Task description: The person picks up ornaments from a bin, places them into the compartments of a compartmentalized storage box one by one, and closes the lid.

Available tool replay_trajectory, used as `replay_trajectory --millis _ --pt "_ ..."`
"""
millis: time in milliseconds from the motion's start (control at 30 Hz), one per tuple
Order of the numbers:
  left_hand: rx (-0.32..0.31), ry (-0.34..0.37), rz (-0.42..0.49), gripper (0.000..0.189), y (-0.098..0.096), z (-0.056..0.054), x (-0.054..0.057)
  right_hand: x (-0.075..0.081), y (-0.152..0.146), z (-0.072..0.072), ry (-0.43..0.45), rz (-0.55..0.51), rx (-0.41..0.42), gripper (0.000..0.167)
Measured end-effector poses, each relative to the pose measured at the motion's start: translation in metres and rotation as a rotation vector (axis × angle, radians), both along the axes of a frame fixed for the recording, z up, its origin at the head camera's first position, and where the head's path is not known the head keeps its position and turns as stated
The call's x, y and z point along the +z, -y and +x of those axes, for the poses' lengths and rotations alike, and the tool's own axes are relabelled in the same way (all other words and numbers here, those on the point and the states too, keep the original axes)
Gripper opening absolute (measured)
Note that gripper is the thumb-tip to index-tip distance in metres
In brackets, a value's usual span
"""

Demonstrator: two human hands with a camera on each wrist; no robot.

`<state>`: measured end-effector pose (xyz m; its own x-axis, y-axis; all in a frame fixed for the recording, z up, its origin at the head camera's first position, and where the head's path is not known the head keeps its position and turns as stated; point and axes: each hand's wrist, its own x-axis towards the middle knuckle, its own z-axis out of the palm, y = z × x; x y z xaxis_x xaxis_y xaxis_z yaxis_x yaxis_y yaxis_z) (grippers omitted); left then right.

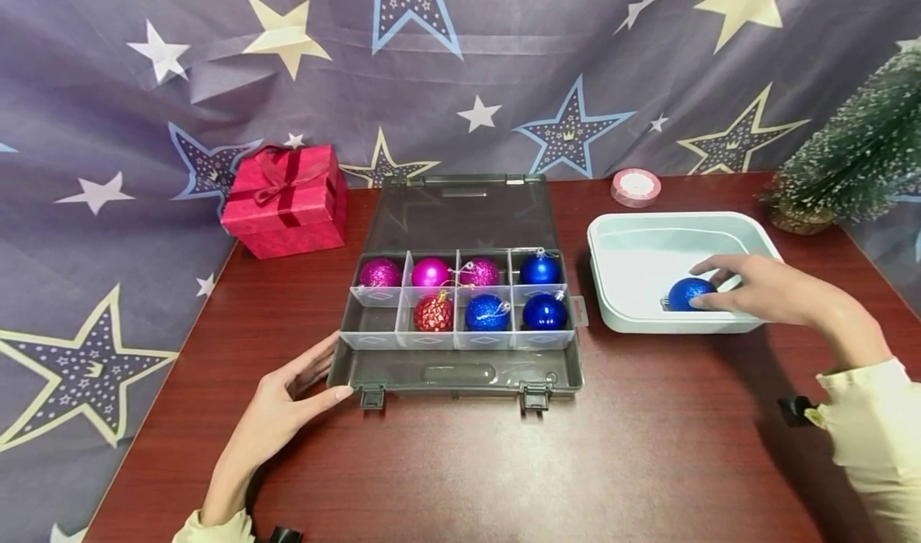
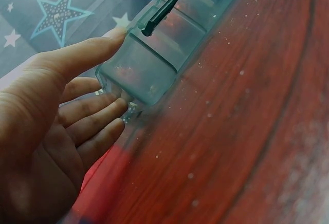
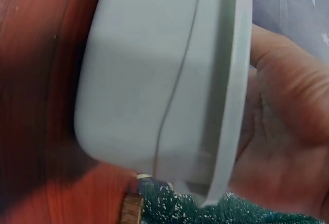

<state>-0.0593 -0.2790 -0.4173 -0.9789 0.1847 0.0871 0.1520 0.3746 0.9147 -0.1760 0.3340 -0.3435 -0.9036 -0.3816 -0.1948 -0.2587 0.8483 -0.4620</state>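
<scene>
A grey see-through organizer box lies with its lid folded back. Its compartments hold Christmas balls: a glittery magenta ball, a shiny pink one and another magenta one in the back row, a red ball in front, and several blue ones at right. My left hand touches the box's front left corner, thumb at the front rim and fingers extended along the side. Over the white tub, my right hand pinches a glittery blue Christmas ball; in the right wrist view the tub wall hides its fingertips.
A red gift box with a ribbon stands at the back left. Behind the tub lies a pink ribbon spool. A small frosted Christmas tree stands at the back right, before a star-printed cloth.
</scene>
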Motion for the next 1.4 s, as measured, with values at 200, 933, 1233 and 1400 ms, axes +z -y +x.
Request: replay_trajectory --millis 200,933,1233,1400 --pt "-0.001 -0.003 -0.001 0.07 0.0 0.0 -0.002 -0.002 0.011 -0.003 -0.063 -0.027 0.015 0.044" --pt "-0.01 -0.008 0.007 0.07 -0.001 0.0 -0.001 0.023 0.031 0.0 -0.155 -0.163 -0.011 0.045" --pt "-0.009 -0.003 0.009 0.07 -0.001 0.0 -0.001 0.027 0.041 0.003 -0.212 -0.247 -0.016 0.042" --pt "-0.01 -0.007 0.016 0.069 -0.001 -0.001 -0.001 0.029 0.051 0.003 -0.3 -0.284 0.004 0.041"
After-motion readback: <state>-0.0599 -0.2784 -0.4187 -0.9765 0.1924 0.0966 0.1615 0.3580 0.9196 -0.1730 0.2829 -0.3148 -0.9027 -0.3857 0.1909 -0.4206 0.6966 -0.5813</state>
